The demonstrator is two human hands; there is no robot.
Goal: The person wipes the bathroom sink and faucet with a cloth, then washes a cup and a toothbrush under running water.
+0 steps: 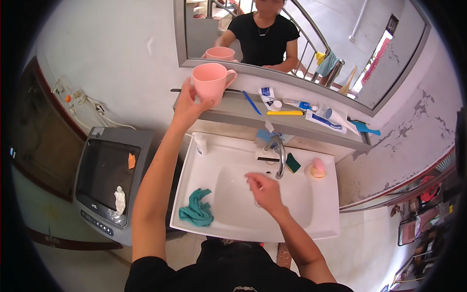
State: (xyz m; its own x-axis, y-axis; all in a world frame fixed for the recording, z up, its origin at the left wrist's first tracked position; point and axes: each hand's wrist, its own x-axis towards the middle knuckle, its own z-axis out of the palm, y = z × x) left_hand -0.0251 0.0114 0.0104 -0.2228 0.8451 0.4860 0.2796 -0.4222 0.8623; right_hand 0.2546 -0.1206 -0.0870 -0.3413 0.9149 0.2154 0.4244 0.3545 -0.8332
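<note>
The left hand (pixel 189 103) has its fingers wrapped round the pink mug (pixel 209 83) at the left end of the shelf (pixel 232 104), apparently placing or lifting it, which calls for level handling; the right hand (pixel 266 192), half-curled, looks empty.

Peeling wall (pixel 406 124), pale floor (pixel 370 238)

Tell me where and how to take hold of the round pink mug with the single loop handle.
Probably best by the pink loop handle, coming from the right: it juts out on that side, ungripped, while the left hand holds the mug's body from the left.
</note>
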